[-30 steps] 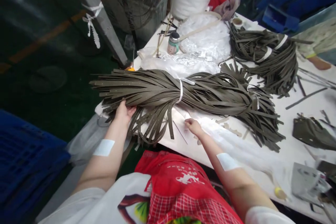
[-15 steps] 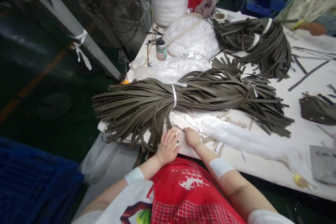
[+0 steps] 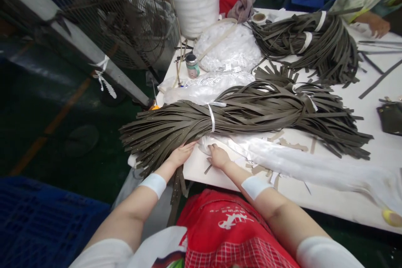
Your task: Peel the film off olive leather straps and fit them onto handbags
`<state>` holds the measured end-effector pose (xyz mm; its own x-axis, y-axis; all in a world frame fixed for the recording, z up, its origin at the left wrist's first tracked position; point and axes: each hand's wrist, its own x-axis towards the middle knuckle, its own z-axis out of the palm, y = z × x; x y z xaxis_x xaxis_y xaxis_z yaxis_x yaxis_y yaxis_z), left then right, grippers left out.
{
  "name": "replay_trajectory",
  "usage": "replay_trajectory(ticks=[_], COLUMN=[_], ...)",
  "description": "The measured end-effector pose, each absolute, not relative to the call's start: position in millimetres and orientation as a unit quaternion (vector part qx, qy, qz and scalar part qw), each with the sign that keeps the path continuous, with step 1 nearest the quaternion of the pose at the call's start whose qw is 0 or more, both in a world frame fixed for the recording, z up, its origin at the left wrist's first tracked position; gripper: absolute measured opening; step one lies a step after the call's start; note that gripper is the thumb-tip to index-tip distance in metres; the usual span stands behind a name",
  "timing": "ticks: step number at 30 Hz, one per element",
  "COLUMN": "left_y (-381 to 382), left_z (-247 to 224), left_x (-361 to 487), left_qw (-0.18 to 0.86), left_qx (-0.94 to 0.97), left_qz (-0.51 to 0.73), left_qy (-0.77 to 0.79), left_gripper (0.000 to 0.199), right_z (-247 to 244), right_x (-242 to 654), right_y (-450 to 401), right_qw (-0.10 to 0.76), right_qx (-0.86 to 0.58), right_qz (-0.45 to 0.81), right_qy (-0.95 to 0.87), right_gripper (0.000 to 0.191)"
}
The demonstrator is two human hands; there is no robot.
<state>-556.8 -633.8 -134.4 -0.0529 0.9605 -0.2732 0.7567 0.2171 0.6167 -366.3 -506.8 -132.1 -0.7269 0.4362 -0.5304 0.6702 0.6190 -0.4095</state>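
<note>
A long bundle of dark olive straps [image 3: 264,111] lies across the white table, bound by a white tie [image 3: 211,118]. My left hand [image 3: 182,154] rests against the lower edge of the bundle's left part, its fingers extended towards the tie. Just right of it, my right hand [image 3: 218,156] is at the end of a clear plastic sheet [image 3: 282,159] below the bundle, its fingers curled; whether they grip the plastic is too small to tell. A few straps hang over the table's front edge beside my left wrist.
Behind the bundle are a small cup [image 3: 192,66], a bag of clear plastic [image 3: 229,46], a white roll [image 3: 194,0] and a second strap bundle [image 3: 307,46]. Another person's hand [image 3: 375,24] is at the far right. Blue crates [image 3: 47,222] stand at lower left.
My left hand has moved left and up against the bundle, and its fingers now point right. My right hand has shifted slightly left and up. The view has also shifted.
</note>
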Motion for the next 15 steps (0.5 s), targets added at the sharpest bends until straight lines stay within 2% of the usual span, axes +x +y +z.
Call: replay_trajectory(ticks=[3,7,15], left_y=[-631.4,-634.3,-636.0], left_z=[-147.6,-164.1,-170.4], left_x=[-564.3,-565.8,-555.3], left_qw=[0.316,0.303,0.255], left_qx=[0.619,0.633,0.659], left_qz=[0.135,0.117,0.070], left_qy=[0.706,0.703,0.704], left_gripper=[0.058,0.057,0.056], right_z=[-142.0,-144.4,-107.7], right_x=[-376.5,-361.1,-297.6], right_y=[-515.3,-534.0,-568.6], right_qw=[0.214,0.243,0.293], right_qx=[0.315,0.283,0.195], right_qz=[-0.325,-0.377,-0.418], right_qy=[0.866,0.848,0.837], right_gripper=[0.030,0.023,0.013])
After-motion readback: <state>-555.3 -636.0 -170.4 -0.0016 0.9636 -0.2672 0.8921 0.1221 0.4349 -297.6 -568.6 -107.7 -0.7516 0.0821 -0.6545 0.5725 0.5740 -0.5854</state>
